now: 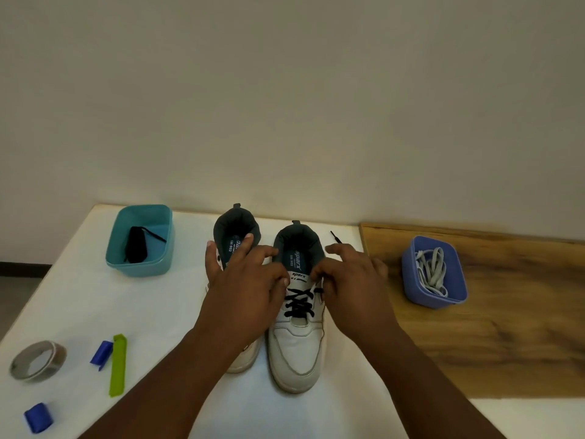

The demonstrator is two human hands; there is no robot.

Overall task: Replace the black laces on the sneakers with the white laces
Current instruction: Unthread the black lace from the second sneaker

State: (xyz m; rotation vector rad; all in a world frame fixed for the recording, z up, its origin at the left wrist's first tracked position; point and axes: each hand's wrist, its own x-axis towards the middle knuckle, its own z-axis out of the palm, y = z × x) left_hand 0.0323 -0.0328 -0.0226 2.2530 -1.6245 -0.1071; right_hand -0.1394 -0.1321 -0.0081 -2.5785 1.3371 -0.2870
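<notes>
White tabletop (158, 312) below a plain wall. At centre frame, the right hand (351, 280) pinches the black lace (299, 301) on the right-hand sneaker (297, 331); the left hand (243, 280) rests relaxed across the other sneaker (235, 229). Both sneakers lie lengthwise, toes toward the bottom edge. White laces (432, 270) fill the blue tub (411, 289), right.

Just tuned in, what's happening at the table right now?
A person is unlacing the right sneaker. The right hand pinches its black lace near the top eyelets, while the left hand rests across both shoes. The lower eyelets are still laced. A bundled black lace already lies in the teal tub; the white laces wait in the blue tub.
</notes>
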